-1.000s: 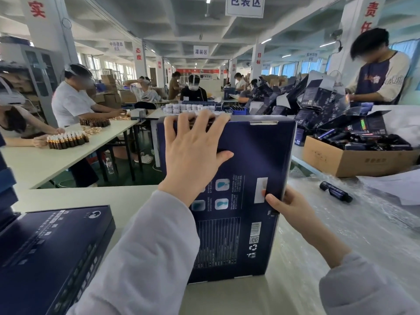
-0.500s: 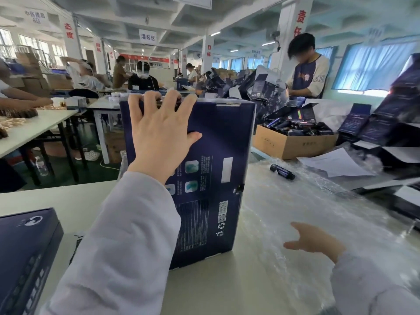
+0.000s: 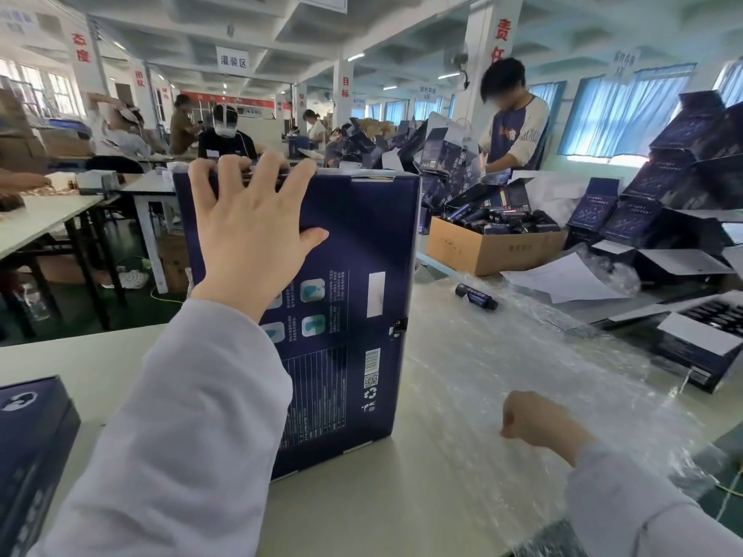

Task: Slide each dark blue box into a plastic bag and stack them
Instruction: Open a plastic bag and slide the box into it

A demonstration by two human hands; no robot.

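The dark blue box stands upright on its short end on the white table, printed back face toward the camera, barcode and recycling marks low on that face. The left hand is spread wide against the upper part of the box: palm flat on the face, thumb out to the side, fingertips reaching the top edge and tipping just over it. It braces the box rather than wrapping it. To the right of the box and nearer the camera, the right hand is curled into a loose fist just above the crinkled clear plastic bags that spread across the table; whether it pinches any film cannot be told from this angle. It is well apart from the box. Left of the box, at the frame's lower edge, a second dark blue box lies flat. Behind the box to the right, a small dark tube lies on the plastic, and beyond that sits an open cardboard carton heaped with more dark tubes. Farther right of the box, folded dark blue cartons pile high, and a person in a navy and white shirt stands behind the carton.
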